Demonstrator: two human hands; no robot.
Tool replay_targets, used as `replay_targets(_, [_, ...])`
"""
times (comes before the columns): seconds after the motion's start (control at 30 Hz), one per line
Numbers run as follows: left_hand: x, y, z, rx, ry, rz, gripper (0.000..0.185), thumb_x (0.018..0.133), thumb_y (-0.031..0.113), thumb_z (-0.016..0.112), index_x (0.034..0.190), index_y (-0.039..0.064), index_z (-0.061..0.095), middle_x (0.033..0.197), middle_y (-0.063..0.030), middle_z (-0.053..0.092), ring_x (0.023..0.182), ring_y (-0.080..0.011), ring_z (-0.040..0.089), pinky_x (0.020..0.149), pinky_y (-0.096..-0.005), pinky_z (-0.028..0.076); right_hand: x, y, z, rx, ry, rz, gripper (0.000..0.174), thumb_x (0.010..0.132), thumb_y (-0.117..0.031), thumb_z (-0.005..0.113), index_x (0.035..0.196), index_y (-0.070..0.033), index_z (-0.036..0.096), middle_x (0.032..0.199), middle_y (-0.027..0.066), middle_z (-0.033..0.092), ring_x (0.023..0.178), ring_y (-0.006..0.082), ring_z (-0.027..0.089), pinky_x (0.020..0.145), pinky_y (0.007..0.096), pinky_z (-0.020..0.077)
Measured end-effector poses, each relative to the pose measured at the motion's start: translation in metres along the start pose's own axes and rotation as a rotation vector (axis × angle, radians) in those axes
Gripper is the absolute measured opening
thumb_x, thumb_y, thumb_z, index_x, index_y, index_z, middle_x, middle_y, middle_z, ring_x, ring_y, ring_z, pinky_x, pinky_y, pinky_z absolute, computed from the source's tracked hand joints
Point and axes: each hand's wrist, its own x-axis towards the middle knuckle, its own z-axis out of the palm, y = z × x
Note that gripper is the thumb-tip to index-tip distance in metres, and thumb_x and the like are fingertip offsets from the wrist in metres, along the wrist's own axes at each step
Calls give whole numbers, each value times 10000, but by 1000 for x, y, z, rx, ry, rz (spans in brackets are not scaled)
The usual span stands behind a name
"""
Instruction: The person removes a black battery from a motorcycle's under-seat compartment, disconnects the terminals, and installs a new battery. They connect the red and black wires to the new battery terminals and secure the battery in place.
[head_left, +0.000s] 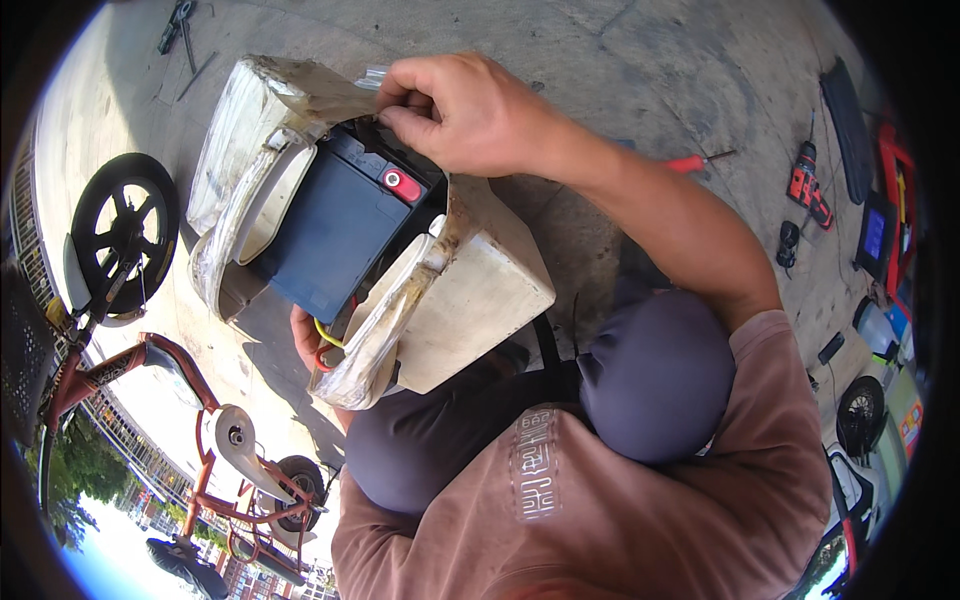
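Note:
A dirty white plastic case (472, 300), wrapped in places with clear tape, is tilted in front of my knees. Between its two halves sits a dark blue-grey battery (337, 217) with a red terminal cover (403, 184) around a bolt. My right hand (472, 112) is at the case's far edge, thumb and forefinger close together by the battery's upper end. A clear plastic strip (371, 77) pokes out beside its fingers; what they pinch is hidden. Only some fingers of my left hand (302, 334) show at the battery's lower end, near yellow (328, 334) and red wires.
A red-handled screwdriver (686, 163), a red cordless drill (808, 184) and a black spare battery pack (787, 244) lie on the concrete at right. Hand tools (182, 34) lie far left. A reddish tricycle frame (202, 450) stands at left beside a wheel (124, 232).

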Motion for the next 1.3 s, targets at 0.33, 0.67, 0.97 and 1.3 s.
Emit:
replay_targets(0.33, [20, 32, -21, 95, -261, 202, 955, 723, 336, 883, 1471, 22, 380, 1463, -176, 465, 1300, -331, 520, 1091, -484, 423, -2, -4, -5, 192, -134, -8, 253, 891, -265, 685, 938, -17, 699, 837, 105, 719, 750, 190, 670, 720, 320, 536])
replay_targets(0.67, [103, 66, 32, 528, -239, 596, 1222, 670, 575, 853, 1535, -27, 234, 1504, -226, 393, 1367, -311, 427, 1133, -409, 335, -10, -21, -11, 178, -215, 103, 596, 824, -324, 802, 1215, 81, 604, 1064, 190, 699, 946, 247, 704, 832, 349, 571])
replay_targets(0.97, [36, 50, 21, 408, 44, 735, 328, 795, 49, 779, 1050, 12, 576, 1064, -104, 592, 928, -176, 601, 858, -280, 494, -8, -31, -19, 141, -289, 198, 542, 837, -304, 805, 1161, 78, 598, 970, 144, 699, 872, 181, 701, 729, 313, 567])
replay_targets(1.3, [26, 135, 68, 1234, -589, 407, 678, 680, 310, 876, 1239, 43, 602, 1332, -254, 511, 1210, -447, 528, 977, -425, 460, -6, -19, -19, 159, -391, 297, 842, 799, -529, 790, 1265, 108, 496, 1015, 178, 671, 941, 202, 669, 831, 324, 539])
